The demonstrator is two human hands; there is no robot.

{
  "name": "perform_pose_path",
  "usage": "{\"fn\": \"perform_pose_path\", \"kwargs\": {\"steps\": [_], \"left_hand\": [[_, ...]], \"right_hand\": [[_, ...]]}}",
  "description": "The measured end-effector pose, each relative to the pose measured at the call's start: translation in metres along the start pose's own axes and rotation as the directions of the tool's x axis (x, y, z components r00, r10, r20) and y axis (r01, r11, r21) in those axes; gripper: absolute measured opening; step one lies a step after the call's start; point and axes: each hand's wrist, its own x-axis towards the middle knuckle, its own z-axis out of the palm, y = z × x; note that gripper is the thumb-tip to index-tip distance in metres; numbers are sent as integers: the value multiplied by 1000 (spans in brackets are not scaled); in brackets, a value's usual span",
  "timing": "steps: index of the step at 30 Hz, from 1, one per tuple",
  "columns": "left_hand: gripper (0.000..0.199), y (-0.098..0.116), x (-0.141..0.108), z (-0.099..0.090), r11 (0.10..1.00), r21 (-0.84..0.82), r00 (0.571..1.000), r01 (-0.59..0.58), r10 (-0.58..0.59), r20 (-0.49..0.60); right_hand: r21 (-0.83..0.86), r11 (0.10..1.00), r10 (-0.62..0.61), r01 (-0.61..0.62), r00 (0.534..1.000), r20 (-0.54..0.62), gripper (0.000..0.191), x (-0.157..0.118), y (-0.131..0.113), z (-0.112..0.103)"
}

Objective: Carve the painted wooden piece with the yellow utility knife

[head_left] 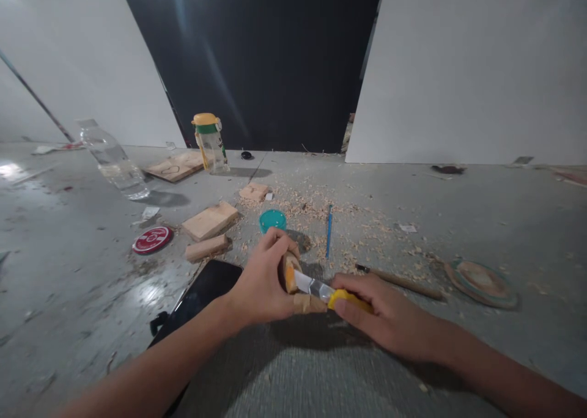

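Note:
My left hand is closed around a small piece of wood, partly hidden by the fingers. Tan tape or a covering wraps the left thumb, which points right below the blade. In my right hand is a yellow box cutter, its blade extended to the left and its tip against or very close to the wood. Just beyond my left hand stands a teal round lid or tub. A blue thin stick-like tool lies past the knife.
Wood shavings litter the floor ahead. Wood blocks, a red round lid and a black flat object lie left. A water bottle and a yellow-capped bottle stand behind. A wooden-handled tool and round disc lie right.

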Motion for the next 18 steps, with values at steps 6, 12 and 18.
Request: {"fn": "perform_pose_path", "kwargs": {"steps": [6,12,18], "left_hand": [[64,-2,-1,-1,998,16,991,-55,53,123],[63,-3,0,-1,998,22,988,-60,56,142],[46,5,-1,0,999,46,994,-2,-3,108]], "right_hand": [[-88,996,8,2,994,112,29,1,-2,-6],[-110,994,2,8,995,97,30,1,-2,-5],[-100,995,-14,14,1000,-2,30,-1,-1,4]]}}
